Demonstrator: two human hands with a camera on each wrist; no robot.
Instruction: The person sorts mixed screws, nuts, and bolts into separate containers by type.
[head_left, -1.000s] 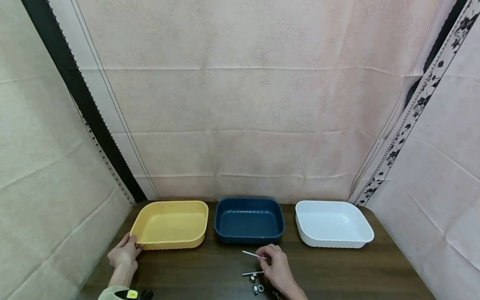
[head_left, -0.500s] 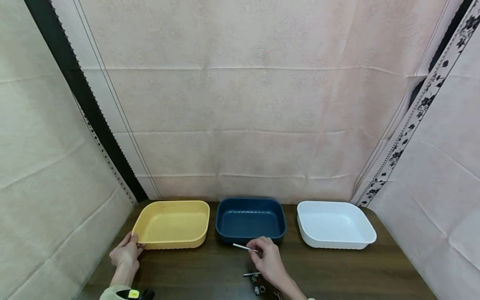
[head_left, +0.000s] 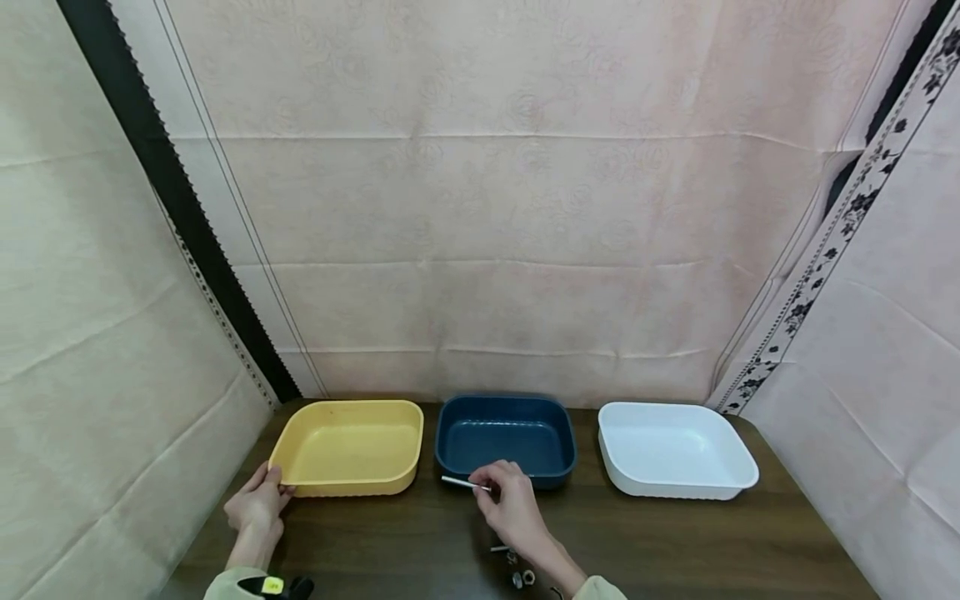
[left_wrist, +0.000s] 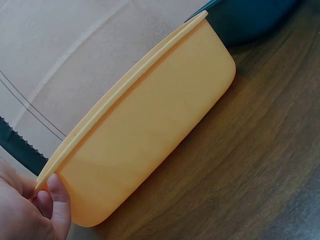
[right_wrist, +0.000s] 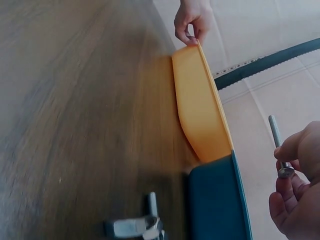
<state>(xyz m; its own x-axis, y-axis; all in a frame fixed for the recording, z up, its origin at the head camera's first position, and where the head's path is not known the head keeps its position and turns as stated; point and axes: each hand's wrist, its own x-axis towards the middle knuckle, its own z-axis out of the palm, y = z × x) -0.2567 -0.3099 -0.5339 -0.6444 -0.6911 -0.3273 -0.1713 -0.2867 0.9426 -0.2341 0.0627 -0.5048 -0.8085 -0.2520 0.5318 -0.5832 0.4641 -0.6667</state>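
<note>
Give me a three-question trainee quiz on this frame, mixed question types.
1. True or false: the right hand pinches a bolt.
2. Which tray's corner does the left hand grip: A the yellow tray, B the blue tray, C the white tray?
3. Fill in: the bolt is held above the wooden table by the near rim of the ___ tray.

Key: 1 true; 2 A; 3 blue.

Three trays: yellow (head_left: 348,446), blue (head_left: 506,437), white (head_left: 675,450). Two hands: left (head_left: 258,508), right (head_left: 513,508). One held bolt (head_left: 463,482), several small metal parts (head_left: 516,571) near.
</note>
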